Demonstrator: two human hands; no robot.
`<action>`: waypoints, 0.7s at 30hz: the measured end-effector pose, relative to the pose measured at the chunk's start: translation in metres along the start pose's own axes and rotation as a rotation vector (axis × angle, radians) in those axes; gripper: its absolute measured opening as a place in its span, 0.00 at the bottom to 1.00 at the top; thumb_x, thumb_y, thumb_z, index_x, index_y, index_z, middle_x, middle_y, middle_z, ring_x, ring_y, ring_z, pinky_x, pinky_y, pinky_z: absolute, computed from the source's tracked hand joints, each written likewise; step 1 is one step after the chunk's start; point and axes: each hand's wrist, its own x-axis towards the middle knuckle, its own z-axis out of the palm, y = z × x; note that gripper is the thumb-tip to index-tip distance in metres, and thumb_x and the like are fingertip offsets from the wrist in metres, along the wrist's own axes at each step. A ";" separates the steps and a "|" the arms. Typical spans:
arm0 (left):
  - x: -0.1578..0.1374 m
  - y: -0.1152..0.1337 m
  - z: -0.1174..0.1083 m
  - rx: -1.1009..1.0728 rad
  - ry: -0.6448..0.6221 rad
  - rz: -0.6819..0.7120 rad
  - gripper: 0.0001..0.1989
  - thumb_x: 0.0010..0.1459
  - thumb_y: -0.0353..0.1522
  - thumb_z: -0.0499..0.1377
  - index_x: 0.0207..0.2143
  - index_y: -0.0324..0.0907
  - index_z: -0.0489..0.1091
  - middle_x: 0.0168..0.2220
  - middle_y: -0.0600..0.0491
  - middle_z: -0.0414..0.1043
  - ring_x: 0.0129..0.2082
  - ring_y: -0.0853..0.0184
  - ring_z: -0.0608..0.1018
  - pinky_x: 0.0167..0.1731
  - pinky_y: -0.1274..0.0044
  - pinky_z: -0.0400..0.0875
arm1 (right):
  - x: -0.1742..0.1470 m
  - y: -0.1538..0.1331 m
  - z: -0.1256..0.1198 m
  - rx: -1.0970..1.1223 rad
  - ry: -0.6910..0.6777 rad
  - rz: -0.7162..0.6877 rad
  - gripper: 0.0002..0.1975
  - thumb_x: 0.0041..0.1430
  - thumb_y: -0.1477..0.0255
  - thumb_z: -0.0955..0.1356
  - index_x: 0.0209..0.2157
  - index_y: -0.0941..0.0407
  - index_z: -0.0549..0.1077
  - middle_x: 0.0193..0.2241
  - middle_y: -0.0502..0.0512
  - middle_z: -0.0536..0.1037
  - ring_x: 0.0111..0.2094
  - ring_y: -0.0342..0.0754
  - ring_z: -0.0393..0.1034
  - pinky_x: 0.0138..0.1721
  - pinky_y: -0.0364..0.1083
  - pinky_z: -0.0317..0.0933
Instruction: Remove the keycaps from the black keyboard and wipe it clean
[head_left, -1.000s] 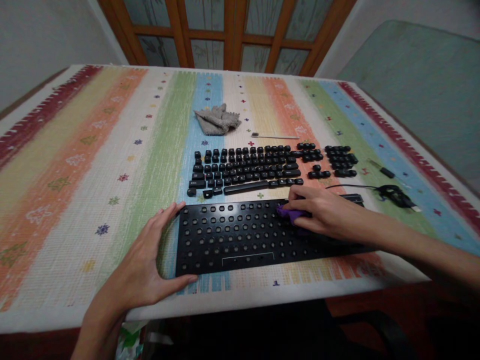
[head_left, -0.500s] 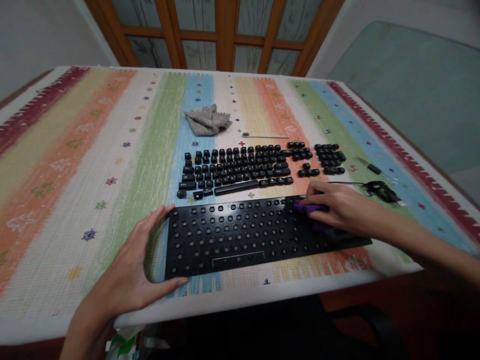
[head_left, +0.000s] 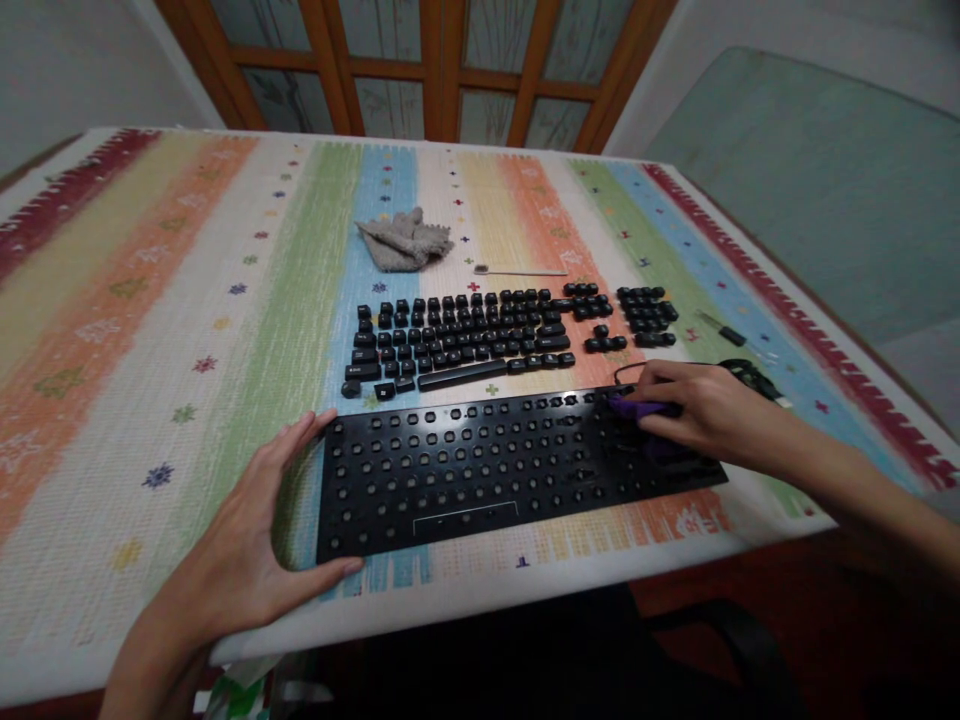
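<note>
In the head view, the keyboard base [head_left: 465,470] lies along the near edge of the surface [head_left: 180,480], the left hand's [head_left: 244,530] grip spread wide at its left-end corners, the right hand's [head_left: 697,405] pinched on a purple cloth [head_left: 636,408] against it. Likely light, stiff and slippery, the base is best braced by its ends; whether the green-and-white item [head_left: 241,692] below the near edge is a container, I cannot tell.

A striped cloth [head_left: 97,440] covered the table [head_left: 360,633]. On it lay the keyboard [head_left: 450,480], at the near side, with the keycaps [head_left: 465,329] in rows behind. Farther back were a brush [head_left: 525,271] and a rag [head_left: 405,245]; at right, a cable [head_left: 751,378] and a tool [head_left: 732,335].
</note>
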 end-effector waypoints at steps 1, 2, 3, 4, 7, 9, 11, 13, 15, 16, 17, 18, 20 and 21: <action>0.000 0.000 0.000 -0.005 -0.003 -0.008 0.57 0.47 0.49 0.68 0.71 0.51 0.39 0.68 0.43 0.55 0.64 0.40 0.64 0.61 0.44 0.61 | -0.001 0.001 -0.001 -0.002 -0.001 0.009 0.12 0.63 0.69 0.65 0.37 0.56 0.80 0.32 0.58 0.75 0.30 0.49 0.72 0.34 0.50 0.66; 0.000 -0.001 0.001 -0.009 -0.007 -0.014 0.56 0.47 0.49 0.67 0.71 0.51 0.39 0.68 0.44 0.55 0.65 0.40 0.63 0.61 0.44 0.60 | -0.002 0.002 -0.001 -0.006 0.000 0.018 0.12 0.63 0.69 0.65 0.36 0.56 0.80 0.32 0.58 0.75 0.30 0.49 0.72 0.34 0.50 0.65; 0.000 -0.001 0.001 -0.011 -0.012 -0.018 0.56 0.47 0.49 0.67 0.71 0.52 0.39 0.68 0.44 0.54 0.65 0.40 0.62 0.62 0.44 0.59 | -0.003 0.003 -0.002 -0.011 0.004 0.023 0.12 0.63 0.68 0.65 0.36 0.56 0.80 0.32 0.58 0.75 0.30 0.49 0.72 0.34 0.50 0.65; 0.000 -0.002 0.001 -0.008 -0.013 -0.020 0.56 0.47 0.49 0.67 0.71 0.52 0.40 0.68 0.44 0.54 0.65 0.40 0.62 0.62 0.44 0.59 | -0.004 0.004 -0.003 -0.016 0.008 0.025 0.12 0.63 0.68 0.66 0.37 0.56 0.81 0.32 0.59 0.76 0.30 0.49 0.72 0.33 0.50 0.65; -0.001 -0.002 0.001 -0.006 -0.013 -0.025 0.57 0.46 0.50 0.67 0.71 0.51 0.40 0.68 0.45 0.54 0.65 0.38 0.61 0.62 0.43 0.58 | -0.006 0.006 -0.004 -0.019 0.012 0.022 0.12 0.63 0.68 0.65 0.37 0.56 0.81 0.33 0.59 0.76 0.30 0.50 0.72 0.33 0.50 0.65; -0.001 -0.002 0.001 -0.009 -0.016 -0.036 0.56 0.46 0.50 0.66 0.71 0.51 0.39 0.69 0.46 0.53 0.65 0.37 0.61 0.62 0.43 0.58 | -0.007 0.006 -0.003 -0.017 0.015 0.024 0.12 0.63 0.68 0.65 0.37 0.56 0.81 0.32 0.59 0.76 0.30 0.50 0.72 0.33 0.50 0.65; -0.002 -0.002 0.001 -0.009 -0.022 -0.041 0.56 0.47 0.50 0.66 0.71 0.52 0.39 0.69 0.46 0.52 0.65 0.37 0.61 0.62 0.42 0.58 | -0.006 0.004 -0.002 -0.025 0.023 0.034 0.12 0.63 0.69 0.65 0.37 0.56 0.81 0.32 0.58 0.75 0.30 0.49 0.71 0.33 0.49 0.65; -0.001 -0.002 0.001 0.001 -0.017 -0.031 0.56 0.47 0.50 0.66 0.71 0.52 0.39 0.69 0.45 0.54 0.64 0.37 0.63 0.61 0.42 0.59 | -0.004 0.001 -0.001 -0.036 0.030 0.042 0.12 0.62 0.69 0.65 0.36 0.57 0.81 0.32 0.58 0.75 0.30 0.49 0.71 0.33 0.49 0.65; -0.001 -0.003 0.002 0.007 -0.008 -0.022 0.56 0.47 0.50 0.67 0.71 0.51 0.40 0.68 0.45 0.54 0.64 0.38 0.64 0.60 0.42 0.60 | -0.001 -0.004 0.001 -0.033 0.038 0.038 0.11 0.62 0.70 0.65 0.36 0.57 0.80 0.33 0.58 0.75 0.30 0.49 0.71 0.34 0.49 0.65; 0.000 -0.003 0.002 0.011 -0.001 -0.017 0.56 0.47 0.50 0.66 0.71 0.52 0.40 0.68 0.45 0.55 0.64 0.38 0.64 0.60 0.43 0.60 | 0.001 -0.007 0.002 -0.024 0.045 0.030 0.11 0.62 0.70 0.66 0.36 0.58 0.80 0.33 0.58 0.75 0.31 0.49 0.71 0.35 0.49 0.65; 0.000 -0.003 0.002 0.016 0.003 -0.012 0.55 0.47 0.50 0.66 0.71 0.52 0.41 0.68 0.46 0.55 0.64 0.39 0.64 0.60 0.43 0.61 | 0.004 -0.010 0.002 -0.015 0.055 0.020 0.10 0.61 0.71 0.66 0.36 0.58 0.80 0.33 0.58 0.75 0.31 0.49 0.71 0.35 0.48 0.65; 0.000 -0.003 0.002 0.020 0.004 -0.009 0.54 0.48 0.50 0.65 0.71 0.52 0.41 0.68 0.46 0.55 0.64 0.39 0.64 0.60 0.44 0.62 | 0.006 -0.013 0.003 -0.005 0.065 0.009 0.10 0.61 0.72 0.66 0.36 0.58 0.80 0.33 0.58 0.75 0.31 0.49 0.71 0.35 0.48 0.65; 0.000 -0.003 0.002 0.029 -0.001 -0.003 0.53 0.49 0.49 0.64 0.71 0.51 0.40 0.68 0.46 0.55 0.64 0.40 0.64 0.61 0.45 0.62 | 0.012 -0.021 0.004 0.012 0.065 -0.009 0.10 0.61 0.73 0.66 0.37 0.58 0.80 0.32 0.58 0.74 0.32 0.49 0.71 0.36 0.47 0.65; 0.000 -0.003 0.002 0.033 -0.005 0.000 0.53 0.49 0.49 0.64 0.71 0.50 0.40 0.68 0.46 0.54 0.64 0.40 0.64 0.61 0.45 0.61 | 0.015 -0.025 0.005 0.016 0.054 -0.017 0.09 0.61 0.74 0.66 0.37 0.59 0.80 0.32 0.58 0.74 0.32 0.49 0.70 0.36 0.47 0.64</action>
